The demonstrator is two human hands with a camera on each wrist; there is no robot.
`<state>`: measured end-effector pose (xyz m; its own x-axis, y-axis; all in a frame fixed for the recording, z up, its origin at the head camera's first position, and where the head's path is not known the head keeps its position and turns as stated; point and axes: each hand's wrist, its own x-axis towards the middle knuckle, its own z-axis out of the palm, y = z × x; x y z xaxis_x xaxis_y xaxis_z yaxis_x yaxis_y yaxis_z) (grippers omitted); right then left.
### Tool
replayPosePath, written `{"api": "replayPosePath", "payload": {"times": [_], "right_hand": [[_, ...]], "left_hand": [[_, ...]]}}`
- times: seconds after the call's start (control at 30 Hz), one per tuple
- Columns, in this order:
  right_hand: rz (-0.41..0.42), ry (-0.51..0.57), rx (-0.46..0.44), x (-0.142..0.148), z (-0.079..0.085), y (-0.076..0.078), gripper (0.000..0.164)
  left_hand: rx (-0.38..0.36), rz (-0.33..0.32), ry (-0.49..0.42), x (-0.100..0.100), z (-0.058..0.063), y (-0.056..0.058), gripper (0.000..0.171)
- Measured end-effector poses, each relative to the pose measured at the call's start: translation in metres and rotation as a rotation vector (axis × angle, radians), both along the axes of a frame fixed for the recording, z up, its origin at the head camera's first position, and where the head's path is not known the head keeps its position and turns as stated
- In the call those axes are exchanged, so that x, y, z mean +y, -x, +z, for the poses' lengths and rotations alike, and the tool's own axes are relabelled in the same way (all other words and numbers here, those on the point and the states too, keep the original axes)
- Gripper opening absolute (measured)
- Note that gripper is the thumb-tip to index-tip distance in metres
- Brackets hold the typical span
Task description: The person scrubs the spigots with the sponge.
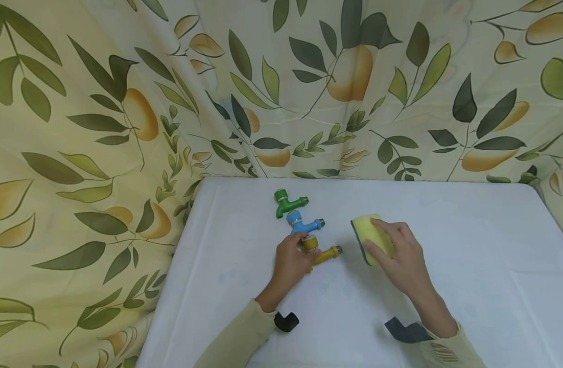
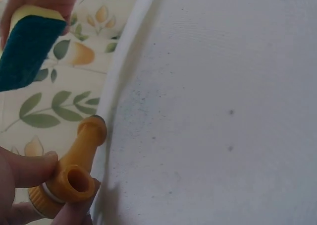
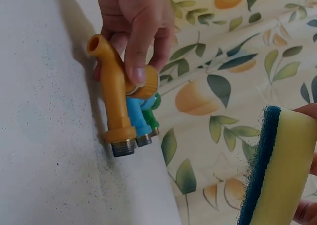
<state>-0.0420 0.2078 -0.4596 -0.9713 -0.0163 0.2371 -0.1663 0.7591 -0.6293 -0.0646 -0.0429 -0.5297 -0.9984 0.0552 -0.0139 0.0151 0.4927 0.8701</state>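
My left hand [image 1: 294, 259] grips a yellow plastic tap [image 1: 326, 254] by its body, near the ribbed knob, with the threaded end pointing right. In the left wrist view the spout opening of the yellow tap [image 2: 78, 180] faces the camera. To the right, my right hand [image 1: 404, 259] pinches a yellow sponge [image 1: 375, 236] between thumb and fingers. Its dark green scouring side [image 3: 260, 168] faces the tap, with a gap between them. A blue tap [image 1: 304, 225] and a green tap [image 1: 288, 203] lie in a row just beyond the yellow one.
A white cloth covers the table [image 1: 474, 245]. Behind it and along the left hangs a curtain [image 1: 244, 128] printed with leaves and fruit. Dark straps [image 1: 287, 322] show at both wrists, below the light sleeves.
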Motion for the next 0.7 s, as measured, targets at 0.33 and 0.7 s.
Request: {"api": "replayPosePath", "payload": {"times": [0.33, 0.7], "right_hand": [[0.003, 0.008, 0.01, -0.0013, -0.0011, -0.0009, 0.051], [0.0, -0.008, -0.002, -0.0047, -0.003, -0.0015, 0.05]], "left_hand": [[0.066, -0.004, 0.175, -0.001, -0.0045, -0.0016, 0.048], [0.086, -0.006, 0.301, -0.0054, -0.0026, -0.0026, 0.05]]}}
